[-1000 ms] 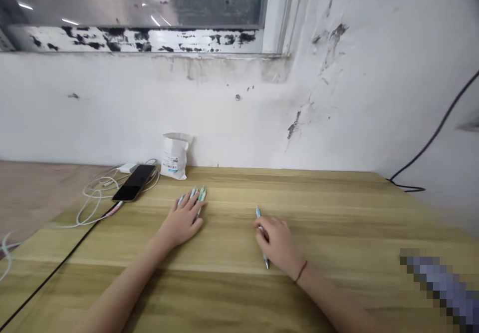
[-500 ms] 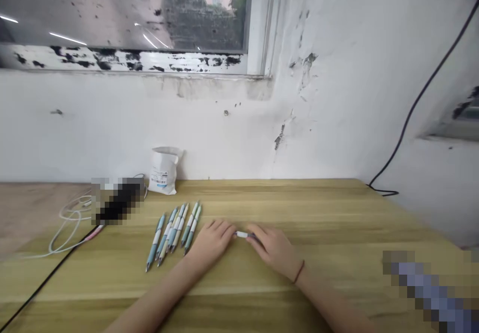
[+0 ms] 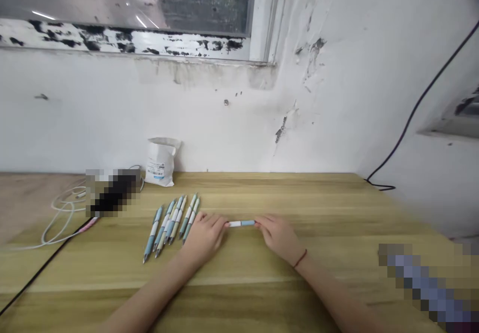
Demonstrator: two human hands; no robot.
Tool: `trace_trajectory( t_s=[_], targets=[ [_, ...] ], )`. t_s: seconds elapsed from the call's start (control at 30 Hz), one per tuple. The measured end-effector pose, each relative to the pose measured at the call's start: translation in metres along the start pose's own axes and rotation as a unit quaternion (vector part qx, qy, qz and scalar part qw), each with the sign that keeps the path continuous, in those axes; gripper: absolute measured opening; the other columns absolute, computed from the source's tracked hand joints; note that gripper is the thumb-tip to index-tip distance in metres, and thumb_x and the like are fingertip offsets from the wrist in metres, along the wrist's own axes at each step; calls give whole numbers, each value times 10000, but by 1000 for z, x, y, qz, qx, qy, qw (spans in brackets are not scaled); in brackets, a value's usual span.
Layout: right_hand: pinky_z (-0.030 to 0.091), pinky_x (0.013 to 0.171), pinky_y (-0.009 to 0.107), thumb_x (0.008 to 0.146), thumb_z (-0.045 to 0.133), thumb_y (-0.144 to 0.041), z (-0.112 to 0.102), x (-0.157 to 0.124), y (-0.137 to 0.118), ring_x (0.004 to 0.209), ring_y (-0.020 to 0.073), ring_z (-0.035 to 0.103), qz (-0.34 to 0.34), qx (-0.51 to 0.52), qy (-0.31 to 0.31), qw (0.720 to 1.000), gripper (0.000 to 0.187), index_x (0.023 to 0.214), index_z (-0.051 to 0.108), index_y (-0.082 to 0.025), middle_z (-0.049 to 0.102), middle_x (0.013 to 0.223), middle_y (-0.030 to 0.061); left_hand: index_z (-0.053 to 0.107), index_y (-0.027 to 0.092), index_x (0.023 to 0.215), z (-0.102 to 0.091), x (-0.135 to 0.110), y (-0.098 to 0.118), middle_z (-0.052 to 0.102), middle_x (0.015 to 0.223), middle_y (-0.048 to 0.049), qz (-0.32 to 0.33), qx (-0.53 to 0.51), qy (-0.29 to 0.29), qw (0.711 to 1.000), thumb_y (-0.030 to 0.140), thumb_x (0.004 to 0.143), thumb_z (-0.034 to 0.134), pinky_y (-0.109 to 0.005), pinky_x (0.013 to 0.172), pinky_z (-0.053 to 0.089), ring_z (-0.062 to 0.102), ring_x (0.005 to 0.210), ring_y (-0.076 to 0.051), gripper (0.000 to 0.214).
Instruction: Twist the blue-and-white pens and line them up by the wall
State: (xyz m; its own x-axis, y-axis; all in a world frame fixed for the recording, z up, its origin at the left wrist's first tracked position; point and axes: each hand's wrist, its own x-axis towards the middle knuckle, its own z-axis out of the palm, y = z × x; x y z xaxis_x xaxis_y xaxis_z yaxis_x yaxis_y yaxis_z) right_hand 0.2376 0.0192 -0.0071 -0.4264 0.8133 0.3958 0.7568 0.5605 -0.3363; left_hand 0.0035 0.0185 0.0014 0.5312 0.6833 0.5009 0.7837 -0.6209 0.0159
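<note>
Between my two hands lies a pen (image 3: pixel 241 223) with a white and a light blue section, held level from side to side just above or on the table. My left hand (image 3: pixel 206 233) pinches its left end, and the fingers hide that end. At the other end, the fingertips of my right hand (image 3: pixel 280 238) are closed on the blue part. Left of my left hand, several pens (image 3: pixel 171 223) in blue, green, cream and white lie slanted side by side. The nearest of them are partly covered by that hand.
A white paper bag (image 3: pixel 161 162) stands by the wall. White cables (image 3: pixel 56 223) and a black cord (image 3: pixel 45 267) run along the left of the wooden table (image 3: pixel 239 298). Blurred-out items sit at far left and lower right. Another black cord (image 3: pixel 407 118) hangs at the right wall.
My hands have moved slightly apart, and more of the pen shows between them, its blue section now visible. The view has tilted down a little.
</note>
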Motion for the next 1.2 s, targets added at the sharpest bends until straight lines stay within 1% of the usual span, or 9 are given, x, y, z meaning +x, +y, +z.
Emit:
trace_trajectory(
  t_s=[0.2, 0.33, 0.4, 0.47, 0.53, 0.73, 0.87, 1.07, 1.2],
  targets=[
    [434, 708, 292, 874, 489, -293, -3, 2, -6, 765, 173, 582, 44, 94, 37, 994, 160, 948, 605, -212, 653, 856, 33, 574, 192, 905, 4, -2, -1, 658, 839, -19, -42, -7, -36, 998, 211, 939, 330, -322, 703, 323, 589, 775, -172, 247],
    [430, 648, 271, 912, 398, -320, 1, 2, -6, 668, 154, 578, 78, 160, 20, 984, 288, 763, 615, -201, 629, 695, 3, 559, 189, 915, 7, -2, -2, 652, 832, -20, -30, 9, -30, 999, 192, 934, 338, -323, 722, 324, 586, 767, -179, 222],
    [433, 661, 268, 898, 423, -292, 4, 2, -5, 684, 154, 582, 78, 175, 34, 981, 247, 769, 614, -201, 636, 719, 4, 555, 191, 915, 8, -2, -2, 653, 841, -21, -31, 2, -30, 999, 180, 929, 341, -317, 724, 326, 588, 776, -177, 215],
    [441, 706, 275, 852, 507, -293, 5, 1, -6, 737, 160, 583, 74, 183, 62, 978, 139, 888, 607, -203, 644, 812, 16, 553, 188, 921, 9, -3, -2, 653, 849, -23, -40, -8, -38, 998, 176, 927, 344, -313, 716, 326, 589, 787, -175, 209],
    [444, 736, 285, 825, 551, -318, 5, 1, -7, 760, 161, 575, 74, 183, 76, 977, 205, 990, 584, -199, 638, 878, 29, 552, 184, 929, 8, -3, -2, 652, 853, -27, -48, -15, -49, 998, 182, 928, 342, -313, 707, 324, 589, 796, -175, 210],
    [445, 690, 292, 898, 410, -323, 8, 3, -4, 697, 162, 567, 82, 186, 44, 978, 255, 799, 605, -191, 625, 737, 24, 559, 185, 918, 8, -2, -1, 650, 866, -32, -57, -29, -56, 996, 196, 938, 318, -313, 710, 327, 589, 807, -171, 242],
    [466, 729, 305, 824, 536, -362, 11, 3, -3, 775, 175, 578, 100, 210, 93, 968, 252, 1008, 574, -194, 627, 896, 47, 560, 187, 920, 10, -3, -2, 650, 851, -32, -66, -35, -61, 995, 216, 941, 314, -314, 707, 335, 590, 794, -177, 249],
    [469, 637, 289, 901, 395, -371, 9, 4, -5, 673, 167, 579, 114, 227, 47, 966, 302, 811, 621, -192, 637, 743, 34, 570, 185, 930, 10, -3, -2, 653, 871, -44, -72, -47, -57, 995, 221, 940, 295, -320, 737, 349, 587, 817, -170, 278],
    [479, 776, 329, 824, 535, -340, 11, 4, -4, 835, 188, 608, 99, 229, 96, 964, 216, 970, 599, -193, 653, 923, 57, 569, 189, 943, 10, -3, -1, 656, 882, -40, -87, -53, -66, 993, 232, 944, 287, -332, 753, 342, 587, 819, -176, 285]
  ],
)
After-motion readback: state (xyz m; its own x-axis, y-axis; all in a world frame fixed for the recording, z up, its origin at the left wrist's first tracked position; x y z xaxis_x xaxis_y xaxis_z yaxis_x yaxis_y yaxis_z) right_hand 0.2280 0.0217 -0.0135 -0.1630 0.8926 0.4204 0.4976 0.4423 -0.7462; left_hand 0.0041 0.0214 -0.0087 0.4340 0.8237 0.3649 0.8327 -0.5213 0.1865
